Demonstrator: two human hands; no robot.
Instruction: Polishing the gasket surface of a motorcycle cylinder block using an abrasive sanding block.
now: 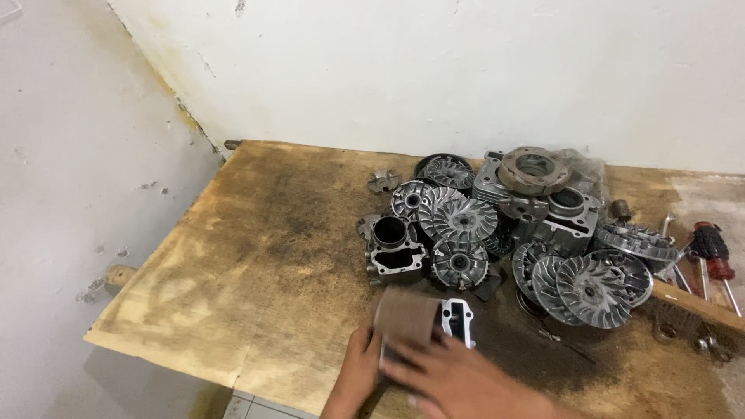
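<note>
My left hand (355,371) is at the near edge of a stained wooden bench (256,256) and grips the left side of a folded brown abrasive sheet (405,314). The sheet lies over a small grey metal part (459,316) with a rectangular opening. Blurred, my right hand (464,382) reaches across from the right, its fingers laid over the near side of that part. How the sheet and the part meet underneath is hidden by the hands.
Behind the hands lies a heap of engine parts: a cylinder block (394,247), several finned pulley discs (458,219) (597,287) and a clutch ring (534,169). Screwdrivers (712,252) lie at the right edge. White walls close the back and left.
</note>
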